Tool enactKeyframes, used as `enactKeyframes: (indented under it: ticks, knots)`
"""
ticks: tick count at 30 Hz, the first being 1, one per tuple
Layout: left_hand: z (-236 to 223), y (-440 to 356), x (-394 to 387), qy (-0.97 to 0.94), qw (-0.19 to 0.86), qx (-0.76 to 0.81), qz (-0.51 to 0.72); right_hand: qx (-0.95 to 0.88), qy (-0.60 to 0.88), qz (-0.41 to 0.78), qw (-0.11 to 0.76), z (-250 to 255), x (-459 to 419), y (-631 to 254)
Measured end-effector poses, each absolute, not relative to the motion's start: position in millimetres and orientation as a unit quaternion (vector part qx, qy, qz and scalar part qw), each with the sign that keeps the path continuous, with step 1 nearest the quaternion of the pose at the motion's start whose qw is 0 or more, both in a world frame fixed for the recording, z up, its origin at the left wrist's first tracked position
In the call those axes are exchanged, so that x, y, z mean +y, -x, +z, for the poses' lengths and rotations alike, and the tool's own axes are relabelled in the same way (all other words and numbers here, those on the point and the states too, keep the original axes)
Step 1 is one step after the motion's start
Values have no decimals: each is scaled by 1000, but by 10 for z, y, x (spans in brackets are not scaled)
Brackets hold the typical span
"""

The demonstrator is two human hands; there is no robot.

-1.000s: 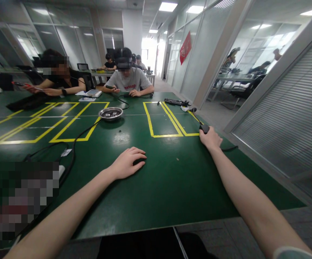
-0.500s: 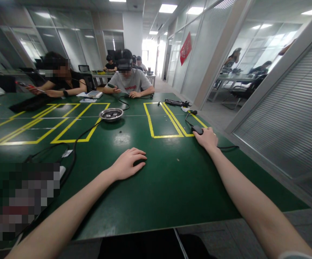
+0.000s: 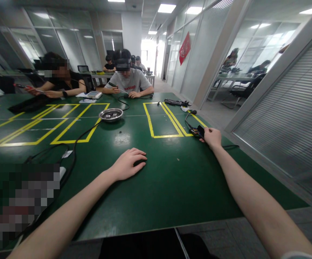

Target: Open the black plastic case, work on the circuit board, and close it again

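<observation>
My right hand (image 3: 212,137) is at the right side of the green table, its fingers closed on the black top cover (image 3: 201,131) of what looks like a computer mouse. The cover is tilted up, and beside it the mouse's base (image 3: 194,132) shows small parts inside. A black cable (image 3: 187,120) runs from it. My left hand (image 3: 129,163) rests palm down near the table's middle, fingers spread and slightly curved. Between its thumb and fingers is a dark patch; I cannot tell if it is shadow or an object.
A round metal bowl (image 3: 111,115) with small metal pieces stands ahead on the green table (image 3: 172,194). Yellow tape (image 3: 152,122) marks rectangles. A black folded tripod-like item (image 3: 176,102) lies farther right. Two people sit across, holding tools. A cable (image 3: 75,147) crosses the left side.
My right hand has turned and lifted the mouse's top cover, so the inside of the base now shows. My left hand has stayed in place.
</observation>
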State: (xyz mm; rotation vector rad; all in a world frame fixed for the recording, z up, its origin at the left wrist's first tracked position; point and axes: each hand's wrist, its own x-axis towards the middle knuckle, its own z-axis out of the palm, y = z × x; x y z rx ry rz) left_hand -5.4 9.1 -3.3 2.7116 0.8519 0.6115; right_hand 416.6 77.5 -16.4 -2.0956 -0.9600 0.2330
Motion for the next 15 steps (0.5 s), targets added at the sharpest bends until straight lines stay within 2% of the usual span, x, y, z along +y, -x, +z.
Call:
enactKeyframes:
  ticks: [9, 15]
  knots:
    - [-44, 52, 107, -924, 127, 295, 207, -378, 796, 99, 463, -249, 814, -4246]
    - [-34, 44, 97, -925, 123, 291, 211, -485, 787, -24, 382, -301, 869, -4247]
